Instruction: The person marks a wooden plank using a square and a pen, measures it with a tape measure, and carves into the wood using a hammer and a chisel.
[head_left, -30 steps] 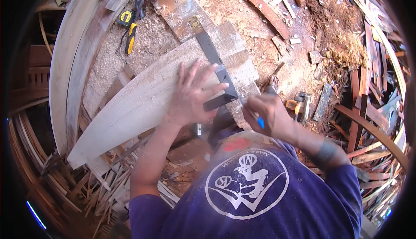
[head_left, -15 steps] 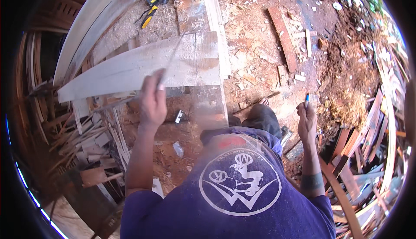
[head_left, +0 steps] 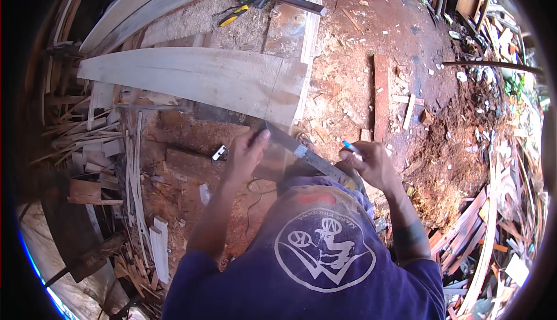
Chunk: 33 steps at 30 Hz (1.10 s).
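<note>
We record a pale curved board (head_left: 191,79) lying across the upper left, a metal square (head_left: 285,141) slanting below its right end, the left hand (head_left: 245,156) closed in a pinch on the square's far end, the right hand (head_left: 372,164) curled around a blue-tipped pen (head_left: 350,147).

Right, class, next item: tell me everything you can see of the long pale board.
The long pale board looks like wood, greyish-white, with a brownish patch near its wide right end. Its far edge bows outward and it narrows toward the left. A thin dark line crosses it near the right end. It lies flat, its right part over a plank. The left hand and metal square are at its near edge; whether either touches it is unclear.
</note>
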### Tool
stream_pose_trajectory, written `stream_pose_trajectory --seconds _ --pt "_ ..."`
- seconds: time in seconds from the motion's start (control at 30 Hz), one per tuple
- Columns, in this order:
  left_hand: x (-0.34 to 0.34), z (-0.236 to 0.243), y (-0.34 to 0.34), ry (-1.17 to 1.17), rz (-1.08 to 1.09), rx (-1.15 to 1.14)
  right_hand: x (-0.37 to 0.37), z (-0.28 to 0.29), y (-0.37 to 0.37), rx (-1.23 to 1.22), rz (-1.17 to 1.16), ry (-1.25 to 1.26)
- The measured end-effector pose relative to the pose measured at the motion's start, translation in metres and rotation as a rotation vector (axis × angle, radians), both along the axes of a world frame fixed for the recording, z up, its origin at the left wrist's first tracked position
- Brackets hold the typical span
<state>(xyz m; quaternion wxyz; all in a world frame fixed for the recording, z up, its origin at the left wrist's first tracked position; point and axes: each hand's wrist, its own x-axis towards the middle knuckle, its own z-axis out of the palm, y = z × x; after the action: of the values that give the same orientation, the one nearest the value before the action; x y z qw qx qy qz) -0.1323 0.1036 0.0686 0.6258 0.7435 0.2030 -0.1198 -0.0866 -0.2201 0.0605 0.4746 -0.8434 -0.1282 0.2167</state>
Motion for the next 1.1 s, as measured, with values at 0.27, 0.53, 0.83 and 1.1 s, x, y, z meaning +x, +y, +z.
stream_pose_trajectory --seconds 0.27,0.53,0.83,1.1 --pt "0.02 -0.022 0.012 -0.016 0.183 0.257 0.063 -0.009 0.046 0.008 0.232 0.387" --pt "0.025 -0.037 -0.006 -0.039 0.393 0.379 0.113 -0.043 0.054 0.136 0.387 0.501" --pt "0.047 -0.064 -0.074 -0.2 0.526 0.719 0.161 -0.053 0.024 0.139 0.652 0.566" --pt "0.033 -0.063 -0.157 -0.129 0.612 0.821 0.165 -0.069 -0.054 0.295 0.74 0.571"
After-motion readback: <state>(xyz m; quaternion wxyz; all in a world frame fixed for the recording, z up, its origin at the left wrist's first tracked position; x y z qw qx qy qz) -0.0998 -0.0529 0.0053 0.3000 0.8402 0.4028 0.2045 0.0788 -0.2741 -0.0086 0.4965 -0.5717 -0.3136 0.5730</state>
